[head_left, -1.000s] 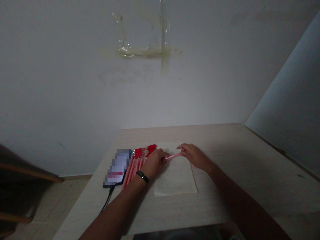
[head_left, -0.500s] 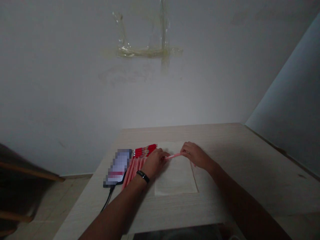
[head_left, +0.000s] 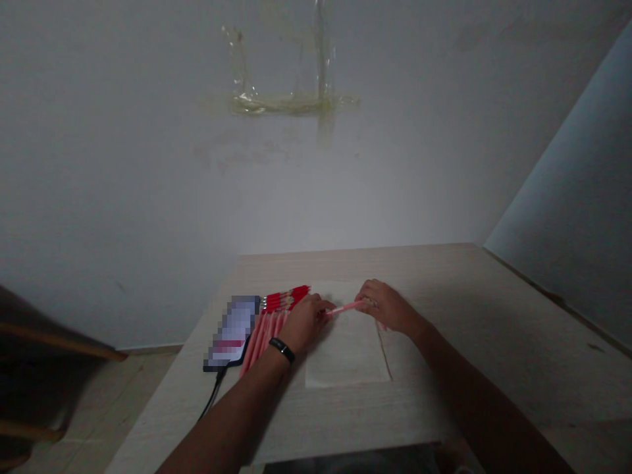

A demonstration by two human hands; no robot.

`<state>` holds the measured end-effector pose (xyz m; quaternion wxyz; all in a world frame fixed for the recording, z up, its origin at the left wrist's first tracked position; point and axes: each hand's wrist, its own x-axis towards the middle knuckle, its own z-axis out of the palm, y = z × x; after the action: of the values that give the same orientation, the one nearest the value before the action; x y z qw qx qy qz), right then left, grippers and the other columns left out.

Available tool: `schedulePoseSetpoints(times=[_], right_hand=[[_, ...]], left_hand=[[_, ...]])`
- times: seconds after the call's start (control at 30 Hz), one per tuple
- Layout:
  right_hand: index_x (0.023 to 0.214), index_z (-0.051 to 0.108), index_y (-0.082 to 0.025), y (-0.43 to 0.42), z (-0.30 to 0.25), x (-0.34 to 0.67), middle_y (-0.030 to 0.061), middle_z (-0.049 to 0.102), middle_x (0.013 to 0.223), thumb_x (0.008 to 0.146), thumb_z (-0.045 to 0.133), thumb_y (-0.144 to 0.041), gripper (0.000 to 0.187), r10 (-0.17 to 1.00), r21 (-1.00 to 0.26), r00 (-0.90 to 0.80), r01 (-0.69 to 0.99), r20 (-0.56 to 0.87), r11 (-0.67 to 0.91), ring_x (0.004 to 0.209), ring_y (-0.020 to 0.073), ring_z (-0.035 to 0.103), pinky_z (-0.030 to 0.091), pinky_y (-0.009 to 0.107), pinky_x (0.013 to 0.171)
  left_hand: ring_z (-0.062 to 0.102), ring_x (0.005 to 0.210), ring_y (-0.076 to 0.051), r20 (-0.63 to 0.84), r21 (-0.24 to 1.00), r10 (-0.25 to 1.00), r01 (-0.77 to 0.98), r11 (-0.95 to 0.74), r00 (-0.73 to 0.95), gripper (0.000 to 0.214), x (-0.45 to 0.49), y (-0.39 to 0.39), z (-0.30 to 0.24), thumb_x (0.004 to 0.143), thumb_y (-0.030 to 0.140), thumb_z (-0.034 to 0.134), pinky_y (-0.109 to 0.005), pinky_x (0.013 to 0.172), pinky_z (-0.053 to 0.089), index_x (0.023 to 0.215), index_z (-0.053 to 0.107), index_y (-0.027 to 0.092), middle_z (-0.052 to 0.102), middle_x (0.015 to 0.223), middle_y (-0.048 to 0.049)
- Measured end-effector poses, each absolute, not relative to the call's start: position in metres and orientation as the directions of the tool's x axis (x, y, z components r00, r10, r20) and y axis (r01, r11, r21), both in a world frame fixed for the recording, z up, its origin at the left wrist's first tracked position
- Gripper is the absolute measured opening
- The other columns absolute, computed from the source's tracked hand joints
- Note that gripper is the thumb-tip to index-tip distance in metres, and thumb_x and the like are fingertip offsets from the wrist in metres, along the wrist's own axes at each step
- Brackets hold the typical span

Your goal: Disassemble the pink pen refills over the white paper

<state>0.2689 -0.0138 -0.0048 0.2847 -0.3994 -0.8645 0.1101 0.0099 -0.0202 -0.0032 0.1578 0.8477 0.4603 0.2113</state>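
Head camera, and I'm looking down over a pale wooden table (head_left: 494, 342) that fills the lower half of the frame. Both hands meet just below centre. The left hand (head_left: 306, 322) comes in from the lower left with a dark wristband (head_left: 281, 349) on its wrist, and its fingers are curled in tight on the left end of a pink pen (head_left: 345, 307). The right hand (head_left: 388, 307) comes in from the lower right, fingertips pinched narrow on the pen's other end. The pen hangs between the two hands, nearly level and tilted up a touch toward the right, just over the top part of a sheet of paper (head_left: 345, 359) lying flat on the table. I can't tell whether it touches the sheet.

Left of the left hand I see a row of pens with red caps (head_left: 287, 297), their pink barrels (head_left: 265, 332) fanned toward the near edge, partly under the wrist. Just beside them, further left, lies a phone (head_left: 233, 331) with its screen lit and a dark cable (head_left: 213, 394) running off the table's near-left edge.

Up top, on the grey wall, I see strips of yellowed tape (head_left: 291, 103). At the far left edge there's a dark wooden chair (head_left: 44, 342), blurred.
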Motion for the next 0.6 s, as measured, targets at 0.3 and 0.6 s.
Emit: schedulePoseSetpoints(times=[0.3,0.6], right_hand=[[0.085,0.063,-0.018,-0.0124,-0.0061,0.2683,0.0048,0.063,0.088,0.1,0.054,-0.032,0.023,0.751,-0.382,-0.53,0.648,0.395,0.659,0.089,0.0194,0.056,0.042,0.032,0.08],[0.087,0.063,-0.019,-0.0132,-0.0059,0.2696,0.0046,0.063,0.091,0.095,0.063,-0.031,0.015,0.76,-0.382,-0.529,0.659,0.377,0.648,0.09,0.0194,0.057,0.041,0.031,0.079]], left_hand=[[0.06,0.087,-0.018,0.215,0.465,0.84,0.705,-0.536,0.498,0.03,0.0095,-0.0199,-0.0035,0.084,0.009,0.063,-0.025,0.076,0.043,0.106,0.076,0.023,0.067,0.092,-0.0062],[0.059,0.083,-0.017,0.237,0.465,0.828,0.688,-0.556,0.509,0.028,0.0089,-0.0173,-0.0085,0.085,0.009,0.062,-0.026,0.074,0.042,0.104,0.077,0.023,0.067,0.089,-0.0055]])
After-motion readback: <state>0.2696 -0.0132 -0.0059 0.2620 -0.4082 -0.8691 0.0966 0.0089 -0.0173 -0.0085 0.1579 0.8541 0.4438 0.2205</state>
